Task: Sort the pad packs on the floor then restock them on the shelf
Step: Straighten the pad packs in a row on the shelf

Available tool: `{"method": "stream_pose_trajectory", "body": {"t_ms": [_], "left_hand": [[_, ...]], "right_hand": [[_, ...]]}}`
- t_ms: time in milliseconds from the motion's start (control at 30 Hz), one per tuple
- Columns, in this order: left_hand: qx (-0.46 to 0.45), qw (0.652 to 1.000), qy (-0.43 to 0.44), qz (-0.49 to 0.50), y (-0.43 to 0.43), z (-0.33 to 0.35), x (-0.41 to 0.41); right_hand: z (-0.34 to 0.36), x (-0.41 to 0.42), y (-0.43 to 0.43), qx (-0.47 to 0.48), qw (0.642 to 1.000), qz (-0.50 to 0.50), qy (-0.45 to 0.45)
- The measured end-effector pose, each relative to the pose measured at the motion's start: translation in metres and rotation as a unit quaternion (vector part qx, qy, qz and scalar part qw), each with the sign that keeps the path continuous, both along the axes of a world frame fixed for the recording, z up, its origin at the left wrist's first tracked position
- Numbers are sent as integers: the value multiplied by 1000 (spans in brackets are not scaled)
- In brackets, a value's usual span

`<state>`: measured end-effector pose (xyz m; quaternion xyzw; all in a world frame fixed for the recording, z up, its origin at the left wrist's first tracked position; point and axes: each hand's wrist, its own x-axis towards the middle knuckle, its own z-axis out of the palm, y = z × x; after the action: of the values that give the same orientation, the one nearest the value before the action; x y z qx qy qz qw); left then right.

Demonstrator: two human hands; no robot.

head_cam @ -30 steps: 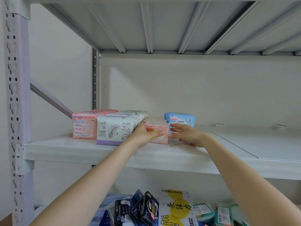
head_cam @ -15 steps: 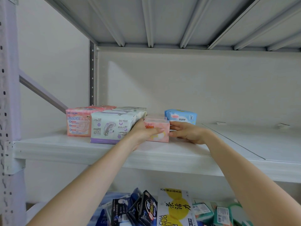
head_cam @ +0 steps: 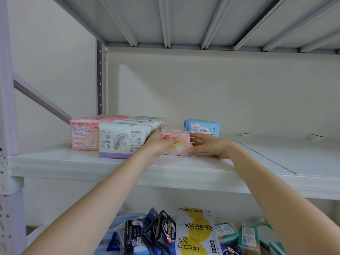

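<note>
I see the white shelf (head_cam: 73,161) carrying a row: the white-and-purple pack (head_cam: 119,138), the coral pack (head_cam: 82,135) touching its left side, the small pink pack (head_cam: 181,144) just right of it, and the blue pack (head_cam: 204,127) behind. My left hand (head_cam: 160,142) grips the pink pack's left end, thumb across its front. My right hand (head_cam: 209,146), fingers straight, touches its right end.
</note>
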<state>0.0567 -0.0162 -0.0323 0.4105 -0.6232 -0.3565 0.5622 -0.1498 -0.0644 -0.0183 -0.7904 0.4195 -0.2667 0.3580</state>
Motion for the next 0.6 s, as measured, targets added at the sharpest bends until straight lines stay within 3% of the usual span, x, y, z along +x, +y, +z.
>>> {"method": "stream_pose_trajectory", "body": {"t_ms": [600], "left_hand": [[15,997,-24,72,3,0,-2]], "right_hand": [[-1,0,12,-5,1000,-23,14]]}}
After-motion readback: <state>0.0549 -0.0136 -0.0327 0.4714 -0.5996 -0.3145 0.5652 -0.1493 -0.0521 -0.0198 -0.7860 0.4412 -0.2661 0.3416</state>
